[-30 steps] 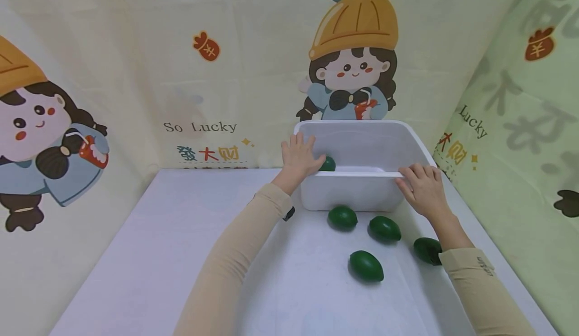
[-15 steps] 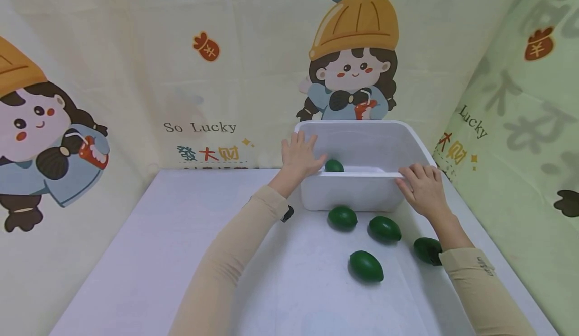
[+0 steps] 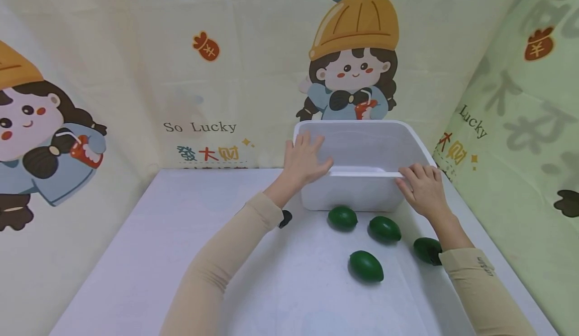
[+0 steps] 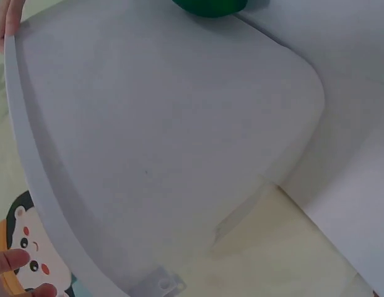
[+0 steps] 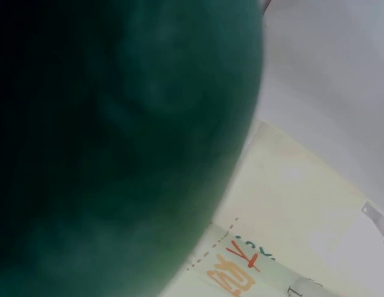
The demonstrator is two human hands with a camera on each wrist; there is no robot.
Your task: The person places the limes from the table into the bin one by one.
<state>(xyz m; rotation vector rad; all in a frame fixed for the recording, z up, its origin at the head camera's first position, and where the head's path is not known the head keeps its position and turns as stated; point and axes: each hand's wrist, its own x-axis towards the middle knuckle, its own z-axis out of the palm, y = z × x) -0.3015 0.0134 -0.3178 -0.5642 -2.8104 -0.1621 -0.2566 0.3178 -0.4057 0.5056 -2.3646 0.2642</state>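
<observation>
A white plastic bin [image 3: 353,192] stands at the back of the table, its cavity partly seen. Over its left front corner my left hand [image 3: 305,162] hovers with fingers spread, holding nothing. At the right front corner my right hand [image 3: 425,190] grips the rim, fingers hooked over the edge and thumb on the outer side. Several green limes lie before the bin: one lime [image 3: 343,218] close to its front wall, another lime [image 3: 384,229] right of that, and a nearer lime [image 3: 366,266]. By the right wrist sits a further lime [image 3: 427,250], which fills much of the right wrist view.
The white table [image 3: 190,250] extends left and forward of the bin. Printed cloth [image 3: 262,64] hangs behind it and on both sides, close to the bin's back and right. A black wrist camera [image 3: 285,219] shows beneath the left sleeve.
A lime inside the bin came out from behind my left hand, shifted right, and is now out of sight. My left hand has moved slightly right and lower. The right hand stays put.
</observation>
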